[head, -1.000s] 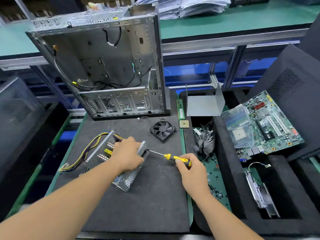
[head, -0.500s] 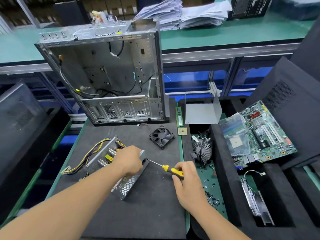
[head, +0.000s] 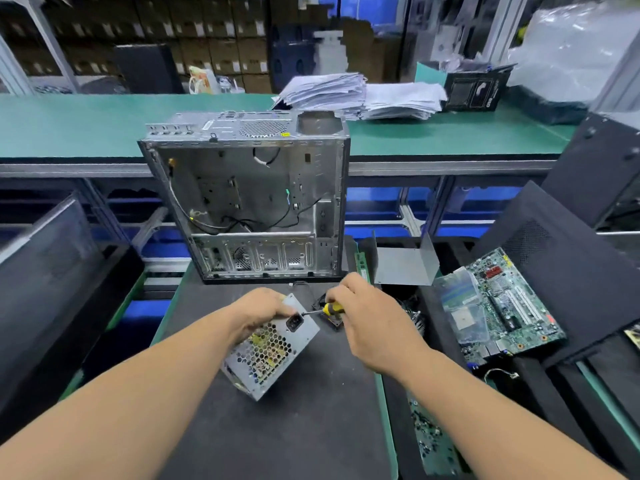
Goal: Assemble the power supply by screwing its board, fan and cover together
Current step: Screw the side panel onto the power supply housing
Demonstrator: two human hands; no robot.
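Nearest the camera, two bare forearms reach in over a dark mat. Scattered small screws lie on the green strip along the mat's right edge, too small to tell apart.

The power supply sits tilted on the mat, one corner down, its honeycomb-perforated face and black mains socket turned up toward the camera. The left hand grips its upper left edge, fingers curled over the casing and covering that corner. The right hand has its fingers wrapped round the yellow-and-black handle of a screwdriver; the thin shaft points left, its tip at the face just beside the socket. Whether the tip sits in a screw cannot be made out.

A black fan lies directly behind the screwdriver, mostly hidden by the right hand. A heatsink to its right is also largely blocked.

Further right, a green motherboard leans in black foam, a clear plastic tray overlapping its left part. A bent grey metal cover stands near it.

Behind the hands stands an open computer case, loose cables inside. On the far green bench rest paper stacks; the shelving beyond is blurred.
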